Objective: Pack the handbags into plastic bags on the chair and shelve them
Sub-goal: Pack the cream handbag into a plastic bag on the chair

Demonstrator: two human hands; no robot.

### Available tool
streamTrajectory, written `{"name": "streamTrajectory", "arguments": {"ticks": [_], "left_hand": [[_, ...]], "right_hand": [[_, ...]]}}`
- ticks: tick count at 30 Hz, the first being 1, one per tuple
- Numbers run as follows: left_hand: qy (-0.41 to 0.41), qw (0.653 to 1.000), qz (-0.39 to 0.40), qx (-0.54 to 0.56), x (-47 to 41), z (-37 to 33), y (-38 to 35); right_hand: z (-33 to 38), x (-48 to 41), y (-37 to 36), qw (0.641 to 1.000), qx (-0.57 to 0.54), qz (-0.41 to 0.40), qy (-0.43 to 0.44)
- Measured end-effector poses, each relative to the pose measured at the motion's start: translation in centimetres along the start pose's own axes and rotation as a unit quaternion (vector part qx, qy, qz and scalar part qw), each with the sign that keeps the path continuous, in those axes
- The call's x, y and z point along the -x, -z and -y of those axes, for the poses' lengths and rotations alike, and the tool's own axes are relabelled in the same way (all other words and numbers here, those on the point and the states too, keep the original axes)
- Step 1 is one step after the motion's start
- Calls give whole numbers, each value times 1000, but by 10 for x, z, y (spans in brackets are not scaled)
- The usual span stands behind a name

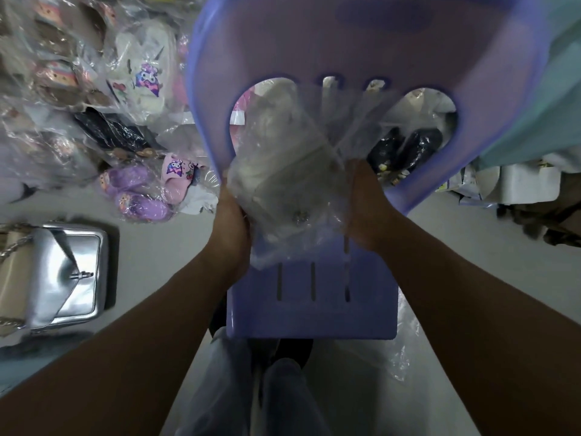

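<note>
A pale beige handbag [283,171] sits inside a clear plastic bag [317,234] on the seat of a purple plastic chair [311,316]. My left hand [231,221] grips the plastic bag's left side. On the right side my right hand [364,206] holds the plastic against the handbag. The handbag leans toward the chair's backrest, and its metal clasp shows through the plastic near the lower end. A silver handbag [72,272] with a chain strap lies on the floor at the left.
Several bagged slippers and bags are piled on the floor at the upper left [138,190]. Dark bagged items [405,152] show through the chair back's cut-outs. A loose plastic bag [405,350] hangs at the chair's right. White boxes [522,184] stand at the right.
</note>
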State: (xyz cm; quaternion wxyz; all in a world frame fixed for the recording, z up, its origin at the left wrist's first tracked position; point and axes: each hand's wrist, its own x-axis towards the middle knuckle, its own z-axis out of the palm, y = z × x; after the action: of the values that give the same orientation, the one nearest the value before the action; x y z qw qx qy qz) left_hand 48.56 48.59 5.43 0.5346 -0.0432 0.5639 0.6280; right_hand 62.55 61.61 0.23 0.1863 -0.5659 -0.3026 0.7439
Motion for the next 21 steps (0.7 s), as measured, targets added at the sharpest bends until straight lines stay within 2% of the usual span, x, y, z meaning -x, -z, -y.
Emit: {"name": "streamTrajectory", "arguments": {"ticks": [2, 5, 7, 9, 11, 13, 16, 18, 21], "left_hand": [[-9, 998, -23, -65, -2, 14, 7], [49, 979, -121, -159, 0, 43, 27], [97, 962, -129, -221, 5, 66, 44], [124, 956, -130, -234, 10, 73, 49], [96, 974, -131, -158, 12, 69, 41], [79, 990, -118, -5, 12, 59, 29], [93, 971, -96, 198, 6, 46, 21], [97, 964, -72, 239, 2, 38, 17], [62, 982, -50, 171, 3, 22, -1]], "right_hand": [[8, 6, 4, 1000, 14, 22, -12], [12, 18, 6, 999, 19, 22, 17], [13, 22, -2, 997, 44, 0, 56], [13, 27, -15, 993, 92, -8, 74], [11, 32, -30, 991, 118, 8, 66], [9, 35, -40, 986, 156, 10, 62], [18, 35, -39, 981, 192, 27, 26], [27, 35, -36, 971, 237, 35, -10], [35, 36, -38, 968, 250, 31, -8]]}}
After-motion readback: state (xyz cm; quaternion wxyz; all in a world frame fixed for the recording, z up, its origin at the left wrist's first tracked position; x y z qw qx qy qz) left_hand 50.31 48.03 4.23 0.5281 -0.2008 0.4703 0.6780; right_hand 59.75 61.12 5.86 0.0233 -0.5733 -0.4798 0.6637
